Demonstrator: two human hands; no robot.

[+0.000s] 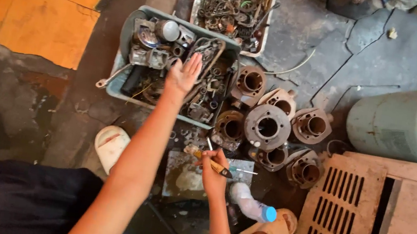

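Here parts bin [121, 74] under left hand [185, 72]

Left hand: my left hand [184, 73] is stretched out flat, fingers open, over the grey tray [121, 74] of metal parts.
Right hand: my right hand [213, 171] grips a yellow-handled tool [215, 165].
Beyond right hand: engine cylinders [267, 126] in a cluster.
Beside right wrist: a plastic bottle [252, 206] lying down.

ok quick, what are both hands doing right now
left hand: open, flat over the grey bin of metal parts
right hand: closed on a small screwdriver
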